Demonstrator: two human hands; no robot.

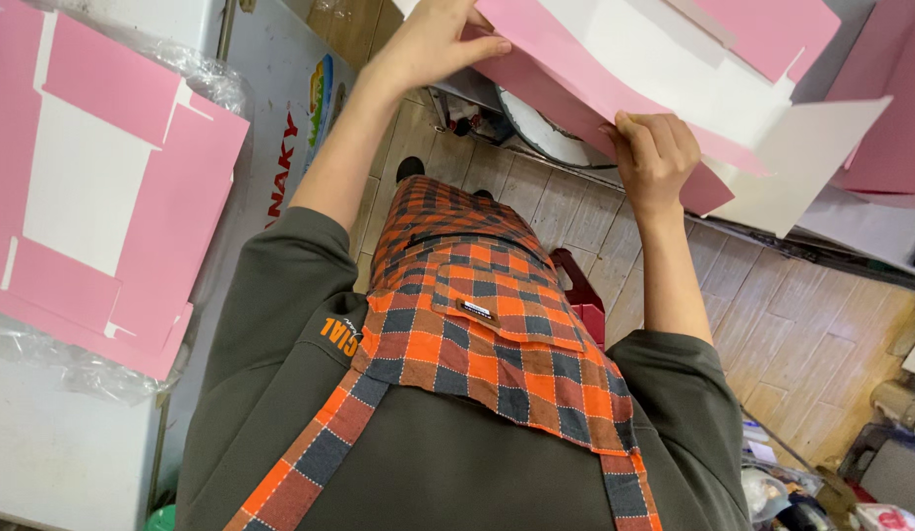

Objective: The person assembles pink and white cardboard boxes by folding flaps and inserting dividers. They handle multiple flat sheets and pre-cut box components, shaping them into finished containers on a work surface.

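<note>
Both of my hands hold a flat cardboard box blank (664, 88), pink on one side and white on the other, at the top of the view. My left hand (433, 44) pinches its left edge with the thumb lying on the pink face. My right hand (654, 157) is closed around a pink flap on the lower edge. Several flaps of the blank stick out to the right. My forearms reach up from my dark green sleeves, over an orange and grey checked apron (477, 315).
A stack of pink and white box blanks (93, 187) lies on clear plastic wrap on a white cabinet (54, 462) at the left. More pink blanks (895, 108) are at the upper right. A red stool (580, 290) stands on the tiled floor (801, 334). Clutter fills the bottom right corner.
</note>
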